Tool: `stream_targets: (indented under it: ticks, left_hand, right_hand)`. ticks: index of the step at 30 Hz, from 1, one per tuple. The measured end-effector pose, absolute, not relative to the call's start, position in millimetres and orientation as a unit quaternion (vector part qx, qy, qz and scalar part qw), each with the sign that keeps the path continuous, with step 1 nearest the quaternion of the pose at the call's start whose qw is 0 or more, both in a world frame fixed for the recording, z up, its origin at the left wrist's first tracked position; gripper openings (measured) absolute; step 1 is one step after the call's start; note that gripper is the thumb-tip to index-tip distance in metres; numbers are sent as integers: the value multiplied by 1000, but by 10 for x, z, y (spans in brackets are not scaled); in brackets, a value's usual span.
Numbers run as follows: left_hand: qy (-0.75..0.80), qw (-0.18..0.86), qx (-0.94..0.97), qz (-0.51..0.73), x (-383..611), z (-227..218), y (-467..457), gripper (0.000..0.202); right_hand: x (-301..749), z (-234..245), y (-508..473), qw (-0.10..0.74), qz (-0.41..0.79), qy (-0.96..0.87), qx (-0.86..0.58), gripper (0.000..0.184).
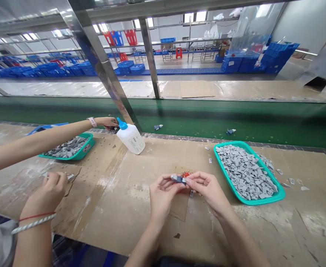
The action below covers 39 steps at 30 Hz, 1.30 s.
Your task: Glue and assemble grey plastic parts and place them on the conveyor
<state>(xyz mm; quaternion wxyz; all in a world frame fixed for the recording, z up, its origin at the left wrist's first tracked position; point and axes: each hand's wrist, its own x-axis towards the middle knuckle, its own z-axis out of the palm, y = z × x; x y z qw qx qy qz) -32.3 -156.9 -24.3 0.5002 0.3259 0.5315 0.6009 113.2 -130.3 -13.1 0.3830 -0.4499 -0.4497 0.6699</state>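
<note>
My left hand (163,193) and my right hand (206,189) meet over the worktable, both pinching a small grey and dark part (179,179) between their fingertips. A red object (185,174) lies on the table just behind the part, mostly hidden by my fingers. To my right stands a teal tray (274,198) filled with several small grey pieces (245,172).
A white glue bottle with a blue nozzle (131,138) leans at the table's far edge. A co-worker on the left reaches one hand (107,121) toward it; their other hand (50,191) rests near the table. A second teal tray (81,154) holds grey pieces. A green conveyor (235,118) runs behind.
</note>
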Motion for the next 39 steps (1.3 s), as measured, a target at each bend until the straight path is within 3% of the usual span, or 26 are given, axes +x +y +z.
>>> stream_targets:
  ticks: [13,18,23,30,39]
  left_hand:
    - [527,525,377,551,-294,-180,-1575,25]
    - [516,525,375,564,-311,-87,-1449,36]
    - [517,483,322,629,-482,-116,-1370,41]
    - [542,435,333,637,-695,-239,-1341,34]
    - [526,435,453,574,-780,-271,-743,39]
  right_hand:
    - [1255,-29,-1277,312,726,-460,-405,38]
    - [1424,-103,-1376,375,588,-510,-504,32]
    - [1468,-469,-1586,309,402,-614,-604,29]
    - [1341,-642,-1569,266,358,-663,-601,21]
    - [1293,-687,-1599,298,366,-672,-571,11]
